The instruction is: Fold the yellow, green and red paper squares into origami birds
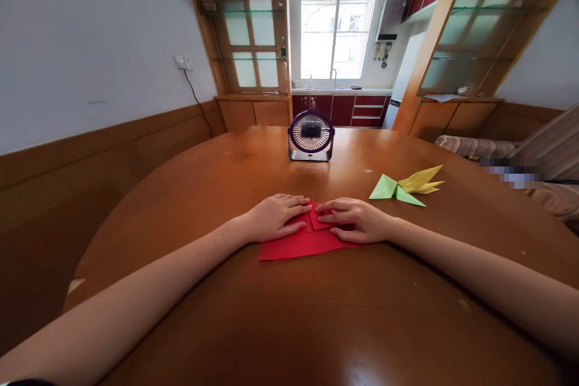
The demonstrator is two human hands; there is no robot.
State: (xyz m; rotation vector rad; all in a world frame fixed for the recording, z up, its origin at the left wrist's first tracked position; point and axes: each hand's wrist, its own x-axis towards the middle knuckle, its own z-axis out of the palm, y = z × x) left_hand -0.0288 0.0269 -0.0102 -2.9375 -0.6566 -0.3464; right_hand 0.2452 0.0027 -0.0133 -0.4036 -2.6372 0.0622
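Note:
A sheet of red paper (pixel 298 246) lies on the table, partly folded, with creased flaps meeting near its middle. My left hand (pixel 279 217) rests flat on its left part, fingers stretched towards the centre. On the right side, my right hand (pixel 350 219) presses a folded flap with slightly bent fingers, the thumb held apart from them. Neither hand lifts the paper. Both hands cover parts of its upper folds and side edges.
A round brown wooden table (pixel 203 193) carries a small purple desk fan (pixel 311 134) beyond the paper. To the right lie folded papers, one green (pixel 384 187) and one yellow (pixel 420 180). A cushioned seat (pixel 474 146) stands past the table's right edge.

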